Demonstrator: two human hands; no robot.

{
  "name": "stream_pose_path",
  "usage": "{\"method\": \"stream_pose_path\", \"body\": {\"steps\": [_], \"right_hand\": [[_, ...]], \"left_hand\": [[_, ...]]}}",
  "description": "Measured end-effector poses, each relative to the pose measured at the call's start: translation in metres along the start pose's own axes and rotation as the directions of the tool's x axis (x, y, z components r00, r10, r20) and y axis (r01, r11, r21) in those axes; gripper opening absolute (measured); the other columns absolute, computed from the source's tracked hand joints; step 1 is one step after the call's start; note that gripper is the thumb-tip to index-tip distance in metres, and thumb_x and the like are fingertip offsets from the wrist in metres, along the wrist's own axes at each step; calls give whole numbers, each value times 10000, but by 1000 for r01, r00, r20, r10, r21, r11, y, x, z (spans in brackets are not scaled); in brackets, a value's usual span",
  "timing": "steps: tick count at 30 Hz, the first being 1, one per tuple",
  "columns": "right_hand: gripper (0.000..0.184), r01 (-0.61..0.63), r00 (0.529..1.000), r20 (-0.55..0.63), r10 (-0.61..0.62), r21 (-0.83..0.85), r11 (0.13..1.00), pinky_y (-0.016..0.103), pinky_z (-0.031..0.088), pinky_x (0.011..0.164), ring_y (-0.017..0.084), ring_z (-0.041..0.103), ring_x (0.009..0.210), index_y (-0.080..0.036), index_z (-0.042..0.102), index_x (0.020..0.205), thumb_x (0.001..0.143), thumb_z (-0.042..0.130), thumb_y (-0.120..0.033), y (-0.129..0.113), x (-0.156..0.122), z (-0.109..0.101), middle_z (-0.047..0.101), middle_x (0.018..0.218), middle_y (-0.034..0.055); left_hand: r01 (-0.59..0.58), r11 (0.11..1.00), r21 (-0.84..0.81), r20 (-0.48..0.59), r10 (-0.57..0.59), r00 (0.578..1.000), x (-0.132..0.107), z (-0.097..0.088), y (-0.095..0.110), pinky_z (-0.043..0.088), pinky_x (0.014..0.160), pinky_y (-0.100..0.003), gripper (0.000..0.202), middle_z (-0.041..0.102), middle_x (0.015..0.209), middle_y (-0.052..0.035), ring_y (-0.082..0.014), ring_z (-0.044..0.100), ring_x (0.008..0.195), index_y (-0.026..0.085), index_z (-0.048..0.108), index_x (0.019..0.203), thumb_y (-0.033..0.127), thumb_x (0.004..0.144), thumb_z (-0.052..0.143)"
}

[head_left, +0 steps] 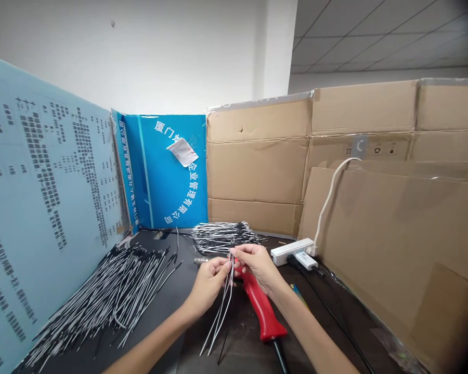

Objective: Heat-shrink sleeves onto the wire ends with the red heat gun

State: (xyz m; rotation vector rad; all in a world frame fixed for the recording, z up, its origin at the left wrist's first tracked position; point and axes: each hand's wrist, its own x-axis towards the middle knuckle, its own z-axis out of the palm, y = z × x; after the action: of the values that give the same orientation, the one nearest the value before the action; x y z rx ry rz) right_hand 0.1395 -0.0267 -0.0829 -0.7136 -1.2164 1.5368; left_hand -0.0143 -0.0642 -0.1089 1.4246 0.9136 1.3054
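Pinching thin white insulated wires (220, 317) tight, left hand (207, 286) and right hand (259, 267) both grasping them, just above a chunky red plastic tool handle (262, 306).

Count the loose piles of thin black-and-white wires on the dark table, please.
2: one wide pile at left against the pale blue printed board, one smaller pile at back by the brown cardboard sheets.

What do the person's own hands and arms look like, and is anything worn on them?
The bare left hand and bare right hand wear no gloves. The uncovered left forearm and uncovered right forearm show no sleeve, watch or bracelet in view.
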Motion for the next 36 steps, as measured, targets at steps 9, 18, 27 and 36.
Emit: {"method": "stream_pose_path", "body": {"steps": [9, 18, 27, 36], "right_hand": [[355, 94, 987, -129, -95, -17, 995, 182, 394, 450, 123, 625, 531, -132, 739, 749, 676, 863, -457, -2, -2, 6, 688, 606, 40], [391, 83, 982, -181, -61, 117, 990, 175, 376, 440, 100, 600, 500, -147, 732, 808, 646, 877, -471, 5, -3, 11, 670, 628, 6], [382, 183, 974, -139, -181, -2, 983, 214, 407, 488, 96, 510, 449, -147, 733, 783, 699, 839, -504, 3, -5, 15, 624, 542, -8], [325, 184, 983, -20, -183, 33, 982, 197, 266, 436, 51, 349, 411, -156, 716, 787, 742, 824, -459, -24, -12, 9, 518, 477, -57]], "left_hand": [[-32, 990, 135, -43, 38, 998, 0, -4, 1, 489, 628, -267, 413, 734, 807, -77, -198, 655, 713, 179, 771, 950, 563, 863, 649], [-92, 967, 236, 0, 95, 995, -5, -1, 9, 506, 635, -274, 374, 745, 864, -68, -208, 647, 734, 208, 784, 989, 532, 880, 631], [-209, 846, 490, -19, 250, 968, -9, -3, 6, 492, 659, -283, 328, 747, 849, -46, -211, 639, 694, 254, 790, 1027, 470, 930, 563], [-127, 961, 245, -118, 159, 980, 22, -12, 57, 519, 766, -303, 409, 761, 1019, -99, -266, 692, 983, 189, 759, 1061, 525, 921, 572]]}}
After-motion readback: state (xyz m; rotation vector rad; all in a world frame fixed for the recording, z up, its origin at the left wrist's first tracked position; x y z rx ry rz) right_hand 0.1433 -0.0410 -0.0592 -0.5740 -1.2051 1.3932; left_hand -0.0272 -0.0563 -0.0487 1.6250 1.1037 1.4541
